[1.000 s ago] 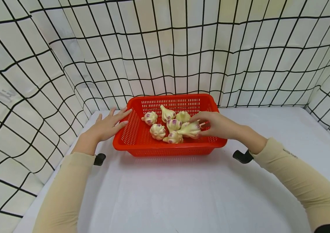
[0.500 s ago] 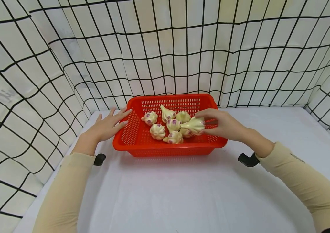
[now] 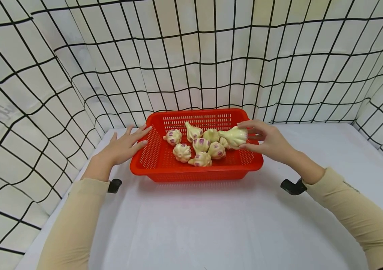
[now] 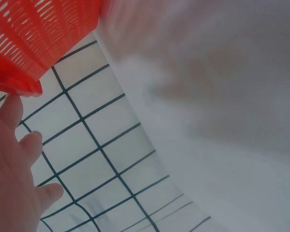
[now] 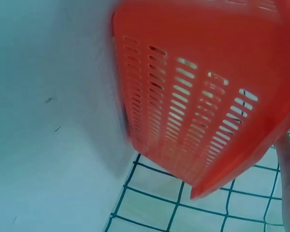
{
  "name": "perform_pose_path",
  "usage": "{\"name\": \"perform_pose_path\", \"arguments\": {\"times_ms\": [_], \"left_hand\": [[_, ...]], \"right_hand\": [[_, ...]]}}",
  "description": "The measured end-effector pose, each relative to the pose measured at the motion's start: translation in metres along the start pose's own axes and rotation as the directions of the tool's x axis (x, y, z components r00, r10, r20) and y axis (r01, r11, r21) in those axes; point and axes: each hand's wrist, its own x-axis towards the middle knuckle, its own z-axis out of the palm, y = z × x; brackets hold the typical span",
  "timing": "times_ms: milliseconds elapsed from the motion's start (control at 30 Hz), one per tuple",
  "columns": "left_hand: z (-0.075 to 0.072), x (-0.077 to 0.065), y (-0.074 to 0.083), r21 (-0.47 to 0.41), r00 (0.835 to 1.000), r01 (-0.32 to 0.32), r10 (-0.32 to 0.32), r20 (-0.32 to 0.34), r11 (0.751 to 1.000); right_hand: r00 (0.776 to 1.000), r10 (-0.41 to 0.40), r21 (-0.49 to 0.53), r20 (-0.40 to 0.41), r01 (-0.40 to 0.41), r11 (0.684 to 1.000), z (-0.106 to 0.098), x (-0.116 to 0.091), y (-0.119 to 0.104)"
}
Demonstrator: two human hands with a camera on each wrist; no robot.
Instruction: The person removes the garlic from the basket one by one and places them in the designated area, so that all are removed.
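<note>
A red plastic basket (image 3: 191, 173) holds several whitish garlic bulbs (image 3: 182, 152) with purple streaks. With thumb and fingertips my right hand (image 3: 270, 142) grips a larger garlic bulb (image 3: 235, 137) by its broad end, over the basket's right side. Its stem points left toward the other bulbs. My left hand (image 3: 122, 147) lies with spread, fairly straight fingers at the basket's left rim. In the left wrist view, those fingertips (image 4: 12, 108) reach the underside of the rim. Only the edge of my right hand (image 5: 289, 179) shows in the right wrist view, beside the slotted basket wall (image 5: 183, 96).
The basket stands on a white-covered table (image 3: 191, 225). A black grid net (image 3: 208, 67) over white sheeting rises close behind it and along both sides. Small black devices (image 3: 293, 186) are worn under each wrist.
My right hand has carried the large garlic bulb to the right and slightly back, uncovering bulbs beneath it. My left hand stays at the rim.
</note>
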Motion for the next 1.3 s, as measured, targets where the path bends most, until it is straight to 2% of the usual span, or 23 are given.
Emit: {"name": "perform_pose_path", "arguments": {"times_ms": [200, 400, 533, 733, 833, 967, 1067, 1300], "left_hand": [[-0.001, -0.001, 0.000, -0.003, 1.000, -0.008, 0.008, 0.002, 1.000], [-0.002, -0.003, 0.001, -0.008, 1.000, -0.010, 0.010, 0.005, 1.000], [-0.002, -0.003, 0.001, -0.011, 1.000, -0.006, 0.006, 0.005, 1.000], [-0.001, -0.002, 0.001, -0.010, 1.000, -0.009, 0.009, 0.001, 1.000], [-0.001, -0.002, 0.001, -0.008, 1.000, -0.006, 0.006, 0.000, 1.000], [-0.002, -0.003, 0.002, -0.007, 1.000, -0.004, 0.004, 0.002, 1.000], [-0.002, -0.003, 0.002, -0.007, 1.000, -0.005, 0.005, 0.001, 1.000], [-0.001, -0.003, 0.001, -0.007, 1.000, -0.003, 0.003, -0.002, 1.000]], "right_hand": [[0.998, 0.014, 0.055, -0.065, -0.010, 0.998, -0.005, -0.004, 0.004], [0.985, 0.133, 0.162, -0.110, -0.114, 0.980, -0.016, -0.006, 0.005], [0.975, 0.173, 0.250, -0.139, -0.134, 0.959, -0.022, -0.009, 0.012], [0.964, 0.177, 0.325, -0.198, -0.106, 0.940, -0.030, -0.012, 0.020], [0.957, 0.179, 0.390, -0.230, -0.078, 0.918, -0.033, -0.013, 0.023], [0.942, 0.200, 0.502, -0.269, -0.040, 0.864, -0.038, -0.017, 0.028], [0.935, 0.200, 0.548, -0.294, -0.007, 0.836, -0.041, -0.020, 0.032], [0.905, 0.208, 0.579, -0.370, 0.050, 0.814, -0.048, -0.024, 0.042]]}}
